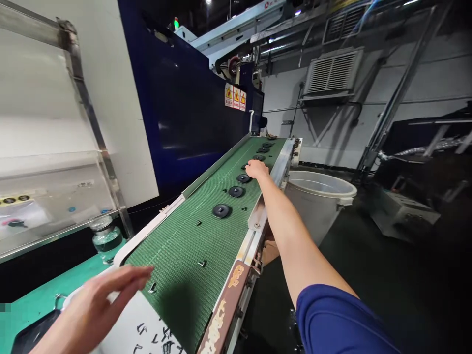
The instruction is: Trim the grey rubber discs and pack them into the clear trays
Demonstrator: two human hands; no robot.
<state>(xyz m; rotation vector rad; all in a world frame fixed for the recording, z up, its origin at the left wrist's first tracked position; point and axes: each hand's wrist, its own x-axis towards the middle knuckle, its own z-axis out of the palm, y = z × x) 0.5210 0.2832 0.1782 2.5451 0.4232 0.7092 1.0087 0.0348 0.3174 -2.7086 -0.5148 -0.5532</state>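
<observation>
A green conveyor belt (177, 241) carries a row of round black plastic discs, the nearest one a disc (221, 211) with a small raised centre. My right hand (257, 168) reaches far up the belt, fingers curled down among the discs. A dark edge shows at its fingertips; what they grip is hidden. Just short of it lies another black disc (243, 178). My left hand (98, 302) hovers at the belt's near end, fingers stretched out and holding nothing. Close to its fingertips is a small black piece (152, 288); another small piece (202, 263) lies farther right.
Small black scraps (165, 339) lie on a white surface below the belt's end. A large pale bin (313, 206) stands right of the belt. A dark blue machine (191, 113) borders its left. A glass jar (106, 238) stands on a green surface (47, 290).
</observation>
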